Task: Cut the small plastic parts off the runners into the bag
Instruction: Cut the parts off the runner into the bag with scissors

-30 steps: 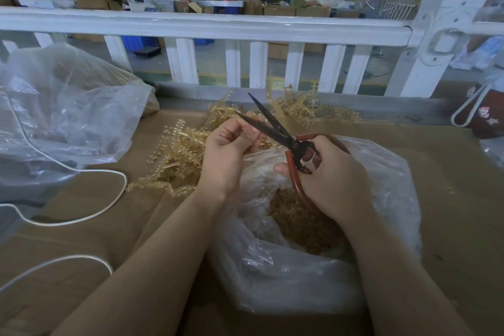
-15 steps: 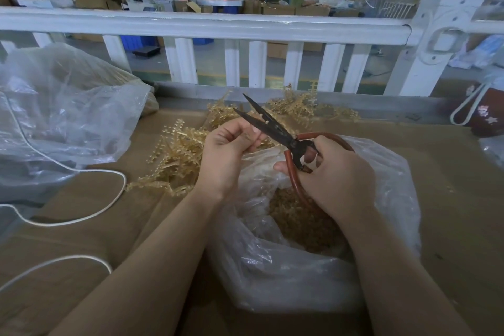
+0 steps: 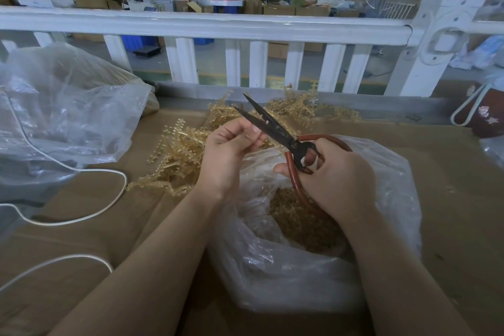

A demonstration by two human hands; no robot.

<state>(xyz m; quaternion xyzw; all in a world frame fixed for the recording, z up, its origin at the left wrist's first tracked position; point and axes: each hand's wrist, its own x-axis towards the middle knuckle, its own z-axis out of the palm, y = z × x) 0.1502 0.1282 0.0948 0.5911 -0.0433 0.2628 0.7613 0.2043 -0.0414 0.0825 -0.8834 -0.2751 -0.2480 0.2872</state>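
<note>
Two bare arms reach forward over a wide table [image 3: 450, 177] covered with brown cardboard, and behind the table runs a white railing [image 3: 207, 26] with upright posts. On the left side of the table lies a big clear plastic bag [image 3: 62, 117], crumpled and partly full. A white cord [image 3: 81, 170] comes out from under it and makes loops on the cardboard.

In the middle, near the person, stands the open bag [image 3: 286, 275] of clear plastic. Its mouth is wide, and at the bottom there is a heap of small yellowish cut parts [image 3: 305, 221]. Behind this bag and to its left lies a pile of yellowish runners [image 3: 180, 153], shaped like little combs, which reaches to the foot of the railing.

The right hand [image 3: 341, 180] is above the mouth of the bag. Its fingers are curled through and around the red-brown loop handles of the scissors [image 3: 275, 128], so the hand grips them firmly. The dark blades point up and to the left, and they stand apart at the tips.

The left hand [image 3: 226, 155] is just to the left of the blades, also above the edge of the bag. Its fingertips [image 3: 253, 129] are pressed together in a pinch against the lower blade. They seem to hold a very small pale piece, but it is too small to tell what it is.

At the far right edge stands a dark red bag with a white handle [image 3: 480, 114].
</note>
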